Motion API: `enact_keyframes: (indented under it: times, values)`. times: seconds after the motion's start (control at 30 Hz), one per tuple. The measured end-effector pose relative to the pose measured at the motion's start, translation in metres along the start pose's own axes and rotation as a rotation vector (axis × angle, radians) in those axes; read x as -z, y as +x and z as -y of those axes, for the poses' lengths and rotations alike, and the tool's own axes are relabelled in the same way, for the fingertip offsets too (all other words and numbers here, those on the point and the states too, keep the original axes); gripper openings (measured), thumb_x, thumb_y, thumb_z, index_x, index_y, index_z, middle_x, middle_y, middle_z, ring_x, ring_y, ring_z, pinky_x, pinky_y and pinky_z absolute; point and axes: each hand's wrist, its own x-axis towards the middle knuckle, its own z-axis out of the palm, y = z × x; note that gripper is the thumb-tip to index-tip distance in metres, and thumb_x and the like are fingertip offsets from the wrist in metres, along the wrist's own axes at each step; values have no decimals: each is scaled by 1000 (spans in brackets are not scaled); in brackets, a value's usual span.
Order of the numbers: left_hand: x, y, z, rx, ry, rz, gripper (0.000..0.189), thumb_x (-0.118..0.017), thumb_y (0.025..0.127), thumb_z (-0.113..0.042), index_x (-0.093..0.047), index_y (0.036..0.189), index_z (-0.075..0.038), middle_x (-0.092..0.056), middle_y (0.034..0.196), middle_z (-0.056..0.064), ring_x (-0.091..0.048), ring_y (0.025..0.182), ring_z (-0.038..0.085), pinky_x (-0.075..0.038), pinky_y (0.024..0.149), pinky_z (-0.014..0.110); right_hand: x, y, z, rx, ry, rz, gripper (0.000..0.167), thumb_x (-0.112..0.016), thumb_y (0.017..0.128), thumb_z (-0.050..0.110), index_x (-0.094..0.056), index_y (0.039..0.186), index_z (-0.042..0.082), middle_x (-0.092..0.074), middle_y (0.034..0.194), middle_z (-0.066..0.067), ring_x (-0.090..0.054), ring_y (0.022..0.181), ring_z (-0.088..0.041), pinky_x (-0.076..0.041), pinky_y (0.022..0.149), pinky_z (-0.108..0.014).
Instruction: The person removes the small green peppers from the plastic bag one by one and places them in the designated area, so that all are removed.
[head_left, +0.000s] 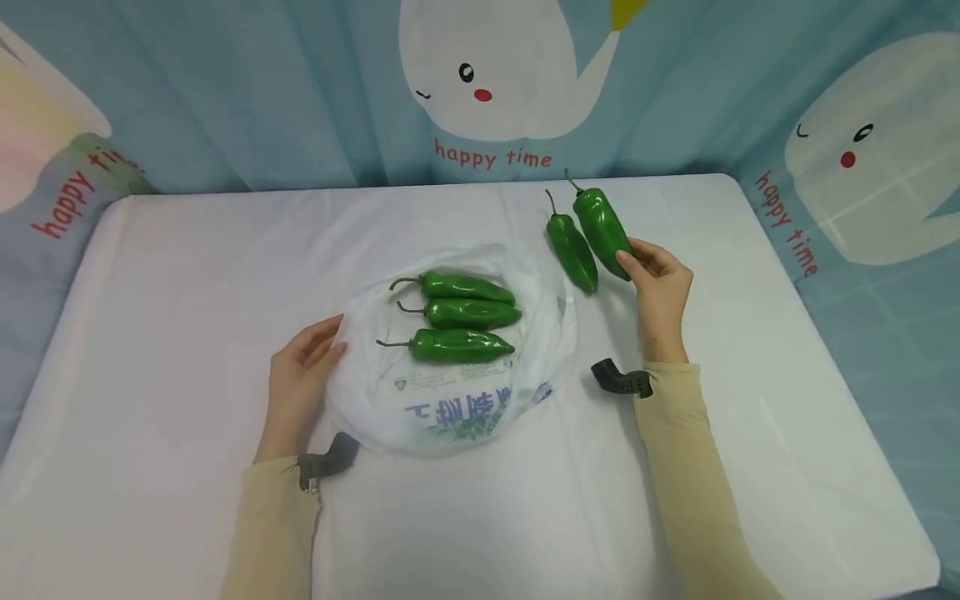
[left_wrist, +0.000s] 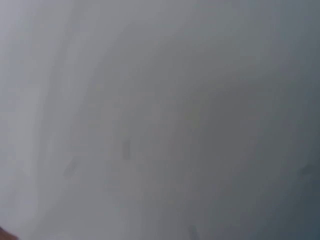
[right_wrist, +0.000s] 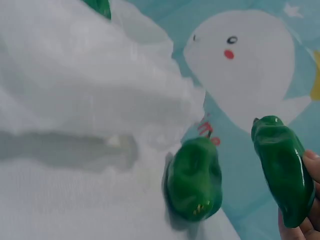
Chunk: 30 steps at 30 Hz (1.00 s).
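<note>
Three green peppers (head_left: 463,313) lie side by side on a white plastic bag (head_left: 450,417) in the middle of the table, stems to the left. My left hand (head_left: 302,375) pinches the bag's left edge between thumb and fingers. At the back right, my right hand (head_left: 660,287) holds a green pepper (head_left: 600,221) by its lower end, stem pointing away. Just left of it, another pepper (head_left: 572,252) lies on the table. The right wrist view shows the held pepper (right_wrist: 282,170) in my fingers (right_wrist: 314,165). Pale, blurred bag plastic fills the left wrist view.
A white cloth covers the table (head_left: 187,275). Behind it hangs a blue curtain (head_left: 300,100) printed with white whales and red lettering. A black wrist camera (head_left: 330,458) sits at the left cuff, another camera (head_left: 618,379) at the right one.
</note>
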Motion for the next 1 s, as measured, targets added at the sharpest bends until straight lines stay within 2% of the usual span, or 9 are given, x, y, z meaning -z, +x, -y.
enact_keyframes:
  times: [0.2,0.47,0.6,0.67,0.77,0.9,1.0]
  values:
    - [1,0,0,5,2,-12,38,-63,90,-4,-58,128,-4,-58,128,12,-55,117,19,-44,92,13,2,11,-7,-31,1,-69,27,-76,79,6,-70,104,-3,-67,97,-8,-62,89,-16,-51,77,-19]
    - [0,-2,-3,8,-16,-9,37,-62,90,-2,-58,127,-1,-57,128,14,-55,118,19,-44,93,13,8,15,-24,-133,-50,-73,30,-75,81,11,-68,107,-3,-67,104,-8,-60,99,-16,-50,83,-20]
    - [-1,-1,-2,4,-19,-8,37,-61,90,-1,-57,126,1,-57,128,15,-55,117,17,-44,93,13,12,15,-32,-182,-91,-91,31,-74,82,12,-67,108,-3,-67,99,-5,-60,94,-12,-50,78,-17]
    - [-1,-1,-2,9,-8,-8,37,-61,90,-1,-58,126,0,-57,128,15,-55,117,17,-44,92,13,12,16,-35,-202,-126,-77,31,-74,83,12,-67,109,-3,-67,97,-3,-60,91,-10,-49,75,-15]
    - [-1,-1,-1,13,-4,-7,37,-61,90,-2,-57,127,-1,-56,129,14,-55,118,18,-44,93,13,12,17,-38,-188,-214,-22,32,-72,85,16,-67,112,-2,-66,100,-3,-58,91,-8,-48,74,-15]
    - [-2,1,0,15,-18,-9,37,-62,90,-2,-57,127,-1,-56,129,13,-54,119,19,-44,93,14,14,19,-39,-163,-299,50,34,-68,88,19,-65,116,0,-64,109,-7,-58,96,-9,-47,79,-17]
    - [-3,2,1,18,-20,-4,37,-62,90,-2,-57,127,-1,-56,129,14,-55,118,19,-44,92,13,20,19,-36,-178,-329,83,34,-69,87,17,-64,118,2,-64,112,-8,-58,97,-10,-45,85,-21]
